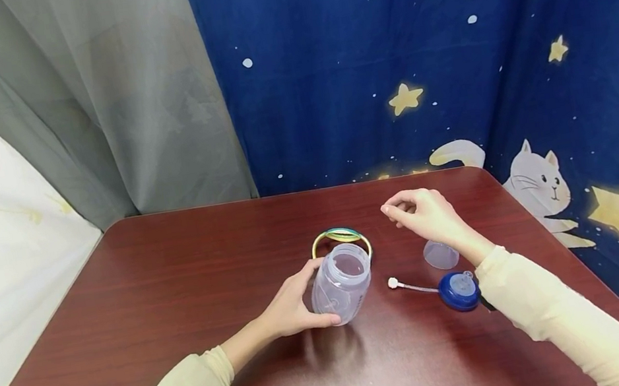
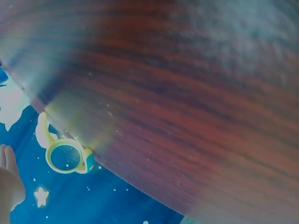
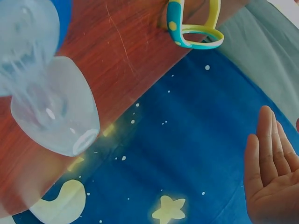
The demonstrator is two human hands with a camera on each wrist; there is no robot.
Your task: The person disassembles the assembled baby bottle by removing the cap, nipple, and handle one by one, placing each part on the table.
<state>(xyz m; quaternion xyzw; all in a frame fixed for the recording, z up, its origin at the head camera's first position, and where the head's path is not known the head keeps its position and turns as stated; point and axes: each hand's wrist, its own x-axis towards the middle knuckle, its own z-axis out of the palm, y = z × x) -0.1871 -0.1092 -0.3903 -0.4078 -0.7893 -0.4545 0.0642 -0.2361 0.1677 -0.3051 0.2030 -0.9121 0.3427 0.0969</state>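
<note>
My left hand (image 1: 292, 302) grips a clear, open-topped baby bottle (image 1: 342, 291) around its side, thumb toward the front. The bottle tilts slightly, its threaded mouth facing up, with no lid on it. Over the table's right part, my right hand (image 1: 423, 212) is raised with loosely bent fingers and nothing visible in it. In the right wrist view its fingers (image 3: 266, 144) look nearly straight. Below that hand lies a clear dome cap (image 1: 441, 255). Nearer the front sits a blue collar with a clear nipple (image 1: 459, 291), from which a thin straw with a white end (image 1: 393, 282) reaches left.
A yellow and teal handle ring (image 1: 342, 235) stands just behind the bottle, partly hidden by it; its loops show in the right wrist view too. The dark red wooden table (image 1: 205, 255) ends at a blue starry curtain (image 1: 329, 83) and a grey one (image 1: 163, 95).
</note>
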